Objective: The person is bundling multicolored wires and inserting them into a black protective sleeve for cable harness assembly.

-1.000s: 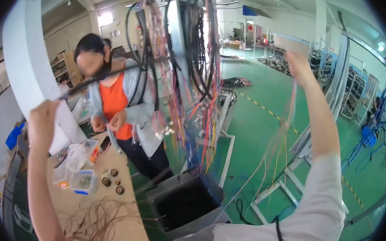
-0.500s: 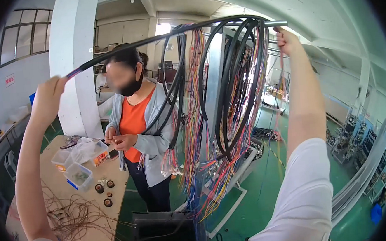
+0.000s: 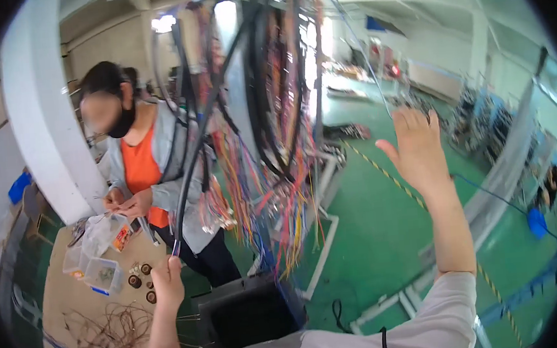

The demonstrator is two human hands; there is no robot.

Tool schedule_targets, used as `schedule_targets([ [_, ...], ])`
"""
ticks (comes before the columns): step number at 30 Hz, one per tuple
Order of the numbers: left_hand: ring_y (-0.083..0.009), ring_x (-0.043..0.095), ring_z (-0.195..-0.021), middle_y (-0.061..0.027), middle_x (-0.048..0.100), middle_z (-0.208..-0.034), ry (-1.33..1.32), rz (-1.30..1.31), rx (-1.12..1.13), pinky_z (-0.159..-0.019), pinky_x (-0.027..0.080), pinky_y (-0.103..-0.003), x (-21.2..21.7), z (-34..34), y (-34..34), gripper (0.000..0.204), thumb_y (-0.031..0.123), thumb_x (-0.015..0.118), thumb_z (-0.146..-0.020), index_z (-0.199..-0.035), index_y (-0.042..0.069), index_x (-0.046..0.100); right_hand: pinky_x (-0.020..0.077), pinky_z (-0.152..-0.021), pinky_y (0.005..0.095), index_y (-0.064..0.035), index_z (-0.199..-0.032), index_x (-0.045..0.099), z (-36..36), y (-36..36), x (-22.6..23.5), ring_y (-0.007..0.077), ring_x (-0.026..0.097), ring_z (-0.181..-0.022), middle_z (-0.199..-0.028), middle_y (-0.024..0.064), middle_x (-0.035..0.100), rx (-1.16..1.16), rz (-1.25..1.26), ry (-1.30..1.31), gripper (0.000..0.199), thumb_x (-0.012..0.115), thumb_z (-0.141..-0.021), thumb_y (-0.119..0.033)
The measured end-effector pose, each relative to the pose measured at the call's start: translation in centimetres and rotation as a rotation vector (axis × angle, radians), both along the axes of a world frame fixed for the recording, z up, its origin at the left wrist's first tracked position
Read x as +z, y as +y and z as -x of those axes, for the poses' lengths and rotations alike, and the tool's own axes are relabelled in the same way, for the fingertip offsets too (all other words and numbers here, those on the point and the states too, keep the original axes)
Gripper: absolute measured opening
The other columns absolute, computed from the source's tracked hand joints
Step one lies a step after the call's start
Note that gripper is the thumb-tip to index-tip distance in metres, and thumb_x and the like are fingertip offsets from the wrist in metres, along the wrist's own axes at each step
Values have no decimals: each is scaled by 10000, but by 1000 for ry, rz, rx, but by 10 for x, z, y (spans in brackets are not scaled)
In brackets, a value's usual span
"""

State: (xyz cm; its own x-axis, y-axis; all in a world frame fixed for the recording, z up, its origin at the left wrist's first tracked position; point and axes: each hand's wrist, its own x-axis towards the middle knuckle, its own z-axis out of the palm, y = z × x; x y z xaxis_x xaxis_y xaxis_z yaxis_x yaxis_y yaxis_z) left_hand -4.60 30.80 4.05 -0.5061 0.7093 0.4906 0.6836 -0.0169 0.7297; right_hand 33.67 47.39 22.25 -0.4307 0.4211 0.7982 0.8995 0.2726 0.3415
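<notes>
My left hand (image 3: 168, 281) is closed round the lower end of a black-sleeved wire harness (image 3: 192, 162). The harness slopes up to a hanging bunch of black-sleeved harnesses (image 3: 261, 103), whose loose coloured wires (image 3: 289, 229) dangle below. My right hand (image 3: 418, 146) is raised right of the bunch, back toward me, thumb stretched out and fingers apart. A thin bluish line (image 3: 360, 46) comes down from above to its fingertips; whether they touch is unclear. The view is smeared by motion.
Across from me at left stands a masked person (image 3: 139, 146), hands together on something small. A table (image 3: 61, 282) holds clear plastic boxes (image 3: 103, 276), dark rolls (image 3: 135, 281) and tangled brown wires (image 3: 111, 334). A black bin (image 3: 250, 313) and a white frame (image 3: 321, 256) stand in front.
Both my hands have come down, the left also inward with the harness end. My right hand has left the rack's end and spread its fingers. The view has tilted down and turned right.
</notes>
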Motion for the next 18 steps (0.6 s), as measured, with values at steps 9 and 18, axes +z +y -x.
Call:
schedule_targets([
  [9, -74, 351, -528, 22, 374, -609, -330, -121, -151, -485, 259, -217, -28, 19, 22, 220, 214, 375, -845, -683, 87, 453, 328, -843, 421, -58, -938, 531, -121, -150, -67, 288, 485, -864, -868, 110, 533, -472, -20, 213, 261, 594, -696, -135],
  [18, -34, 276, -496, 54, 318, -598, -437, -127, -173, -424, 200, -194, -13, 13, 20, 292, 329, 409, -864, -719, 79, 447, 372, -731, 404, -48, -851, 544, -240, -219, -193, 297, 493, -794, -788, 124, 548, -838, -224, 607, 136, 452, -755, -78],
])
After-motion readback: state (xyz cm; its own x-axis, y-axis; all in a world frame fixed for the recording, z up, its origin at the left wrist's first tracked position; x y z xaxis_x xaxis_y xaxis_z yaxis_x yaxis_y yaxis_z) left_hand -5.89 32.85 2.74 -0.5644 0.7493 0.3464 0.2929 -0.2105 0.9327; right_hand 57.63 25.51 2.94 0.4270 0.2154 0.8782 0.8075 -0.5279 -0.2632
